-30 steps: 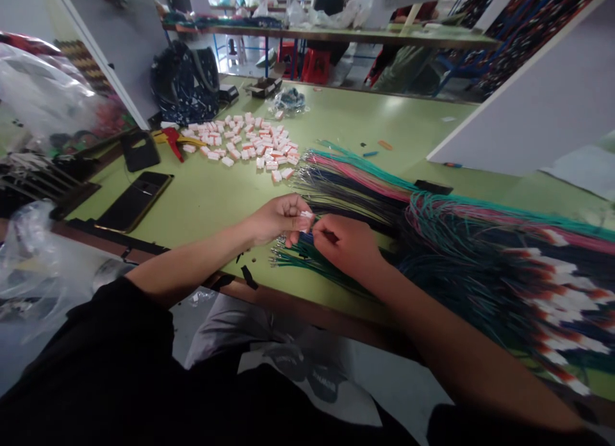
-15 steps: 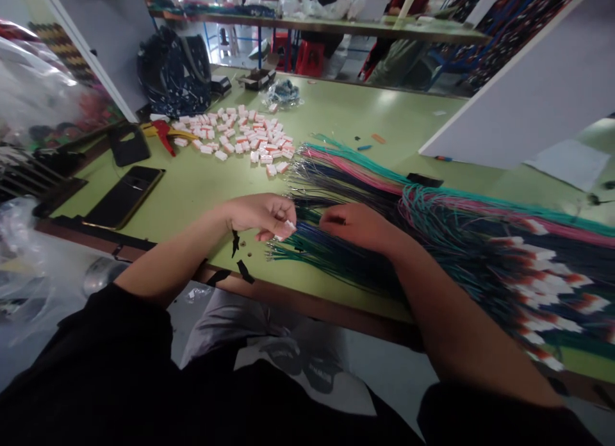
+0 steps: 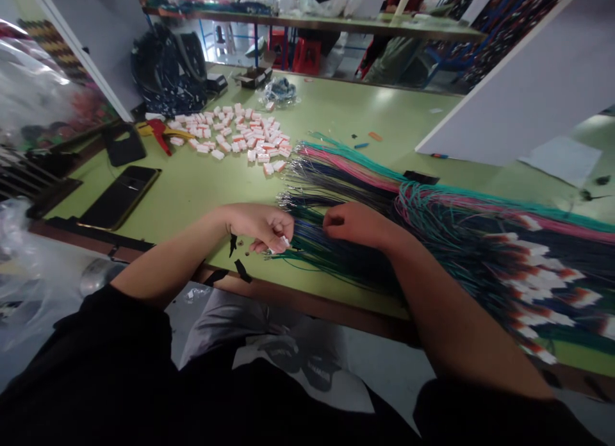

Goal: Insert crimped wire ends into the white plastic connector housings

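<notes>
My left hand pinches a small white connector housing between thumb and fingers, close to the table's front edge. Beside it, my right hand is closed with curled fingers above the blue and green wires. Whether a wire is between those fingertips is too small to make out. Bundles of pink and teal wires lie further back, with bare metal ends pointing left. A heap of white and orange connector housings is spread on the table behind my hands.
To the left lie a phone, a black case and a red and yellow tool. Wires with attached connectors fill the right side. Black tape pieces stick near the front edge. A white panel rises at right.
My left hand has lowered a little toward the front edge with the connector housing. My right hand has shifted slightly right, away from it. The whole view has moved slightly.
</notes>
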### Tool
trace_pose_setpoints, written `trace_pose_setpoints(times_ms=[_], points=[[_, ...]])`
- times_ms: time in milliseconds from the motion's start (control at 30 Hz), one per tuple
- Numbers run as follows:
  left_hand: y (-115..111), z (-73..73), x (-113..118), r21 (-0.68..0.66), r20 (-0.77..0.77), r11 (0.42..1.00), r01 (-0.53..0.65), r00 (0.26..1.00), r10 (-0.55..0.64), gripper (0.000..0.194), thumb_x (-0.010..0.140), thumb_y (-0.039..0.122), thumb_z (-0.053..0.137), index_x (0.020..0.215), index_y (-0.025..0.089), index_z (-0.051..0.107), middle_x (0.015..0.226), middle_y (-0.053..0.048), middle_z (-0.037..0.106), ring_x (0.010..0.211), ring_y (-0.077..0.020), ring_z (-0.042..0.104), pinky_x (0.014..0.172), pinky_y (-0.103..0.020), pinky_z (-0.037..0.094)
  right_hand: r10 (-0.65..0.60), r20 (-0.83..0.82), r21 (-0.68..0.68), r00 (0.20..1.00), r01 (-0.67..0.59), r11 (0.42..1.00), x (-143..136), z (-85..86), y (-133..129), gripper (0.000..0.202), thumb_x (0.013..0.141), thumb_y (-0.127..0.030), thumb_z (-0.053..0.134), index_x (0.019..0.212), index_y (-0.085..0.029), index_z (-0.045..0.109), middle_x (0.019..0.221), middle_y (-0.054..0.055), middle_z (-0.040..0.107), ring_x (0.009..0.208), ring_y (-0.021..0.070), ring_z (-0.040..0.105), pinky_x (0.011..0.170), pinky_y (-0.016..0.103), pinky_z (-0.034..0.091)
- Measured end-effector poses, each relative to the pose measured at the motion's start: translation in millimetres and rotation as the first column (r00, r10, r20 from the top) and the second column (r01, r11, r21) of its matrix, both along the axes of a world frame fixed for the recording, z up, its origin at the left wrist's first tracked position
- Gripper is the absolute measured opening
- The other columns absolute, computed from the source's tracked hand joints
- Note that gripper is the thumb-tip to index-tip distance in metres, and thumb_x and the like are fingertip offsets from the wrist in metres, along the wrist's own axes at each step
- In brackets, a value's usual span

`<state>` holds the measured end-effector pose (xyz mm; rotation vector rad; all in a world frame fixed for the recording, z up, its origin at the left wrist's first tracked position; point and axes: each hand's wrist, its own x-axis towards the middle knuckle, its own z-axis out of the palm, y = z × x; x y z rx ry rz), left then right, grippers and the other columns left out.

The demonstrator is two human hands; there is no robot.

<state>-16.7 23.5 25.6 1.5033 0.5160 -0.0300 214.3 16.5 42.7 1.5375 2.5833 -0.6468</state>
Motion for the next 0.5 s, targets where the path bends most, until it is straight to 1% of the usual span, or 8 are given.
trace_pose_setpoints(times_ms=[67, 133, 233, 300, 367, 433, 500], points=[[0.2, -0.8, -0.1, 0.001, 0.006, 1.000, 0.009, 1.000, -0.009, 0.026, 0.070, 0.032, 0.074, 0.075, 0.015, 0.055, 0.058, 0.003, 0.060, 0.040, -0.0059, 0.049, 0.036, -0.017, 0.037, -0.028, -0.096, -0.073, 0.995, 0.021, 0.997, 2.7, 1.0, 0.6, 0.011, 0.064, -0.020, 0.052, 0.058, -0.019, 0.061, 0.055, -0.003, 0.060, 0.051, 0.0103, 0.049, 0.052, 0.023, 0.033], [0.0, -1.1, -0.1, -0.003, 0.005, 1.000, 0.015, 1.000, -0.015, 0.026, 0.070, 0.032, 0.075, 0.074, 0.015, 0.055, 0.057, 0.003, 0.060, 0.039, -0.0058, 0.049, 0.036, -0.016, 0.036, -0.070, -0.183, -0.118, 0.981, 0.048, 0.992, 4.3, 0.8, 0.1, 0.009, 0.061, -0.020, 0.052, 0.054, -0.019, 0.056, 0.051, -0.004, 0.058, 0.049, 0.0098, 0.048, 0.050, 0.022, 0.033], [0.3, -2.1, 0.3, -0.018, 0.017, 1.000, 0.004, 1.000, -0.004, 0.025, 0.069, 0.031, 0.076, 0.073, 0.016, 0.056, 0.055, 0.003, 0.059, 0.038, -0.0056, 0.048, 0.034, -0.016, 0.035, -0.202, -0.304, -0.145, 0.931, 0.165, 0.976, 3.7, -0.4, -2.4, 0.007, 0.060, -0.019, 0.052, 0.053, -0.019, 0.052, 0.049, -0.004, 0.057, 0.048, 0.0094, 0.050, 0.048, 0.021, 0.035], [1.2, -3.8, 0.9, -0.031, 0.028, 0.999, -0.013, 1.000, 0.014, 0.025, 0.068, 0.031, 0.076, 0.072, 0.016, 0.057, 0.054, 0.004, 0.059, 0.038, -0.0056, 0.047, 0.034, -0.016, 0.034, -0.315, -0.387, -0.205, 0.867, 0.253, 0.946, -0.4, -1.6, -6.1, 0.004, 0.059, -0.017, 0.051, 0.057, -0.019, 0.052, 0.047, -0.005, 0.055, 0.045, 0.0087, 0.049, 0.046, 0.021, 0.036], [2.3, -6.2, 1.8, -0.046, 0.031, 0.998, -0.029, 0.999, 0.031, 0.024, 0.067, 0.031, 0.076, 0.072, 0.016, 0.058, 0.054, 0.003, 0.058, 0.038, -0.0059, 0.047, 0.033, -0.016, 0.034, -0.384, -0.473, -0.267, 0.793, 0.286, 0.920, -8.1, -3.5, -11.7, 0.008, 0.060, -0.015, 0.052, 0.065, -0.019, 0.055, 0.048, -0.006, 0.054, 0.041, 0.0077, 0.047, 0.043, 0.020, 0.037], [2.9, -8.7, 2.9, -0.064, 0.029, 0.997, -0.039, 0.999, 0.041, 0.023, 0.067, 0.030, 0.076, 0.071, 0.016, 0.059, 0.053, 0.003, 0.058, 0.038, -0.0061, 0.048, 0.033, -0.016, 0.034, -0.392, -0.574, -0.295, 0.719, 0.264, 0.918, -18.0, -6.7, -18.5, 0.014, 0.062, -0.017, 0.056, 0.076, -0.018, 0.059, 0.052, -0.005, 0.056, 0.042, 0.0077, 0.048, 0.043, 0.020, 0.039], [2.7, -10.7, 4.2, -0.079, 0.024, 0.996, -0.042, 0.999, 0.044, 0.023, 0.066, 0.030, 0.077, 0.072, 0.016, 0.060, 0.054, 0.003, 0.058, 0.038, -0.0064, 0.048, 0.034, -0.016, 0.035, -0.356, -0.672, -0.275, 0.650, 0.228, 0.934, -27.3, -10.5, -25.1, 0.018, 0.066, -0.023, 0.060, 0.083, -0.017, 0.061, 0.060, -0.003, 0.061, 0.046, 0.0081, 0.051, 0.043, 0.021, 0.042]])
